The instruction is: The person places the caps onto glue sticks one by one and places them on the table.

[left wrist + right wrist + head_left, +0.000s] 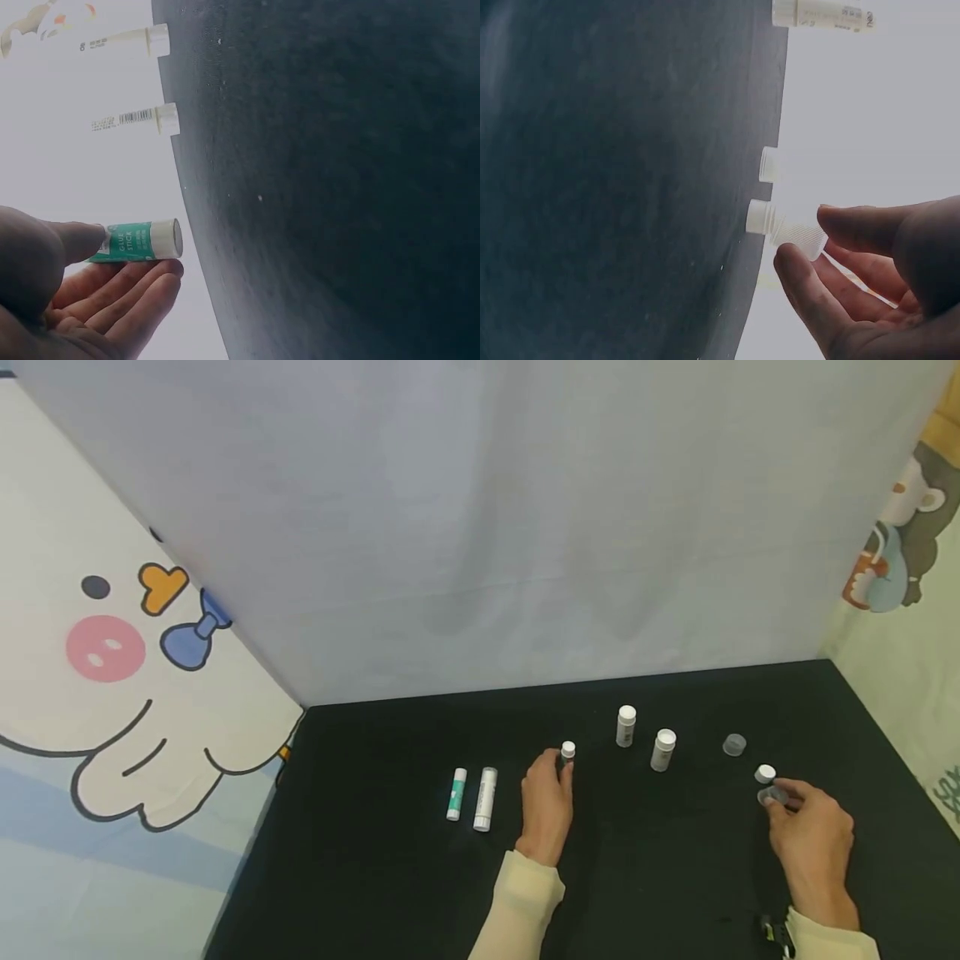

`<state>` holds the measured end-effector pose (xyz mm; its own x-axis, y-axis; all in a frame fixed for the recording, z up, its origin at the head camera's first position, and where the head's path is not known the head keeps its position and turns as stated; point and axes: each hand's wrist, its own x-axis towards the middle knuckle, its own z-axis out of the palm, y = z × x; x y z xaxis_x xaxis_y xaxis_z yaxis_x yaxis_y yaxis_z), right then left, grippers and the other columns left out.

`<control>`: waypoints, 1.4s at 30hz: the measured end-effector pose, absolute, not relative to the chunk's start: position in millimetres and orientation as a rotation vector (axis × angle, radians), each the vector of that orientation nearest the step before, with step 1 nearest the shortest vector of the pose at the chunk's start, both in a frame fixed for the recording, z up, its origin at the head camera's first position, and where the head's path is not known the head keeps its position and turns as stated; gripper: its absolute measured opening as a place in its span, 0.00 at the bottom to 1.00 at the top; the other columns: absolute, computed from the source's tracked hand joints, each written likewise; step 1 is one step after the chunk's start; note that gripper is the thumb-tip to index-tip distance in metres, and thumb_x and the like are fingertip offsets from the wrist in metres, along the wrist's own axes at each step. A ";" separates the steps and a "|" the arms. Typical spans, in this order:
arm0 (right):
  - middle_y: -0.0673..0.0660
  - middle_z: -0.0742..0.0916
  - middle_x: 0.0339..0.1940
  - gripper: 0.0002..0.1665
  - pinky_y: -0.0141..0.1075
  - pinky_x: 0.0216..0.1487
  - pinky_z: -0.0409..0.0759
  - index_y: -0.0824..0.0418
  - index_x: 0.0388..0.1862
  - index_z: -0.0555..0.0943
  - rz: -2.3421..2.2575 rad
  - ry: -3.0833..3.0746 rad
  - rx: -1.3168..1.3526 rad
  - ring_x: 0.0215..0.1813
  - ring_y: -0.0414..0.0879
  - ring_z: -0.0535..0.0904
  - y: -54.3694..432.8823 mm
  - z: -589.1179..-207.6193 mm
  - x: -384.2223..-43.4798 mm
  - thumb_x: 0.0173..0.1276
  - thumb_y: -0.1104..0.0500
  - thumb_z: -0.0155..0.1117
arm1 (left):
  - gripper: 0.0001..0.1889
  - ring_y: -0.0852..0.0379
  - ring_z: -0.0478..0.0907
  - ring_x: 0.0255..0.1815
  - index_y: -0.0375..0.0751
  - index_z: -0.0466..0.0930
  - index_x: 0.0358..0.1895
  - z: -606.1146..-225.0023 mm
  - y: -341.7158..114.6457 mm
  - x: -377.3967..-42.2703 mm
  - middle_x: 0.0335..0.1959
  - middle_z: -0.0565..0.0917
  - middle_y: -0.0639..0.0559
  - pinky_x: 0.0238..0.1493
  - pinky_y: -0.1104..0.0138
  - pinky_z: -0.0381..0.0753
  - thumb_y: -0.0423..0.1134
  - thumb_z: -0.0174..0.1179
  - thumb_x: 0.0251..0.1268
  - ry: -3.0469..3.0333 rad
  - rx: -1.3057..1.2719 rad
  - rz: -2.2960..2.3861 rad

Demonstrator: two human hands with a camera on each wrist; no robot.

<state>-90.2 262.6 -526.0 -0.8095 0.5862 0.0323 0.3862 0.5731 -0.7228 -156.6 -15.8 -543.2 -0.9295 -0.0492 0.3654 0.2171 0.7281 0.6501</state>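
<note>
Backdrop: pale grey cloth (pixel 480 510) with soft folds; a cartoon panel (pixel 45 693) at left and a printed figure (pixel 896 543) at right are both cut off.
Table: matte black top (pixel 360 893), near edge out of view.
Left hand (pixel 545 810): thumb and fingers pinch an upright, cylindrical glue stick (pixel 135 240); seen from above, the fingers hide most of it. From the wrist, its green label shows, partly under the thumb.
Right hand (pixel 813 831): thumb and fingertips pinch a clear cap (pixel 801 240), finely ribbed, blurred against the bright cloth.
White cap (pixel 765 773): small, round, just beyond the clear cap; whether they touch is hard to tell.
Second clear cap (pixel 734 744): short, see-through, farther back.
Standing tubes: two white tubes (pixel 663 750) between the hands, farther back, small print unreadable.
Left side: a green-and-white stick (pixel 456 793) beside a longer white tube (pixel 484 799).
Sleeves: cream cloth (pixel 517 906), cut off below; a dark object (pixel 776 935) at the right cuff is unclear.
</note>
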 end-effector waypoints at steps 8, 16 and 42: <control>0.79 0.85 0.55 0.18 0.68 0.59 0.70 0.76 0.60 0.81 1.112 -2.561 -0.779 0.58 0.76 0.80 253.4 -522.6 -91.0 0.73 0.69 0.65 | 0.05 0.44 0.88 0.38 0.33 0.84 0.46 -543.3 -22.2 -145.9 0.38 0.88 0.41 0.38 0.53 0.85 0.30 0.66 0.72 -2.558 -0.133 -1.048; 0.78 0.86 0.53 0.17 0.66 0.53 0.74 0.75 0.57 0.83 1.134 -2.570 -0.700 0.55 0.75 0.82 240.6 -519.0 -92.3 0.73 0.68 0.66 | 0.05 0.48 0.86 0.36 0.34 0.84 0.47 -539.9 -27.9 -137.5 0.37 0.86 0.44 0.37 0.56 0.85 0.30 0.66 0.73 -2.564 -0.138 -1.057; 0.73 0.90 0.46 0.15 0.50 0.40 0.81 0.72 0.54 0.86 1.216 -2.576 -0.430 0.49 0.69 0.89 193.4 -510.7 -104.2 0.70 0.67 0.71 | 0.04 0.53 0.84 0.33 0.35 0.83 0.45 -543.7 -40.1 -119.6 0.35 0.84 0.47 0.35 0.61 0.83 0.30 0.66 0.73 -2.550 -0.152 -1.021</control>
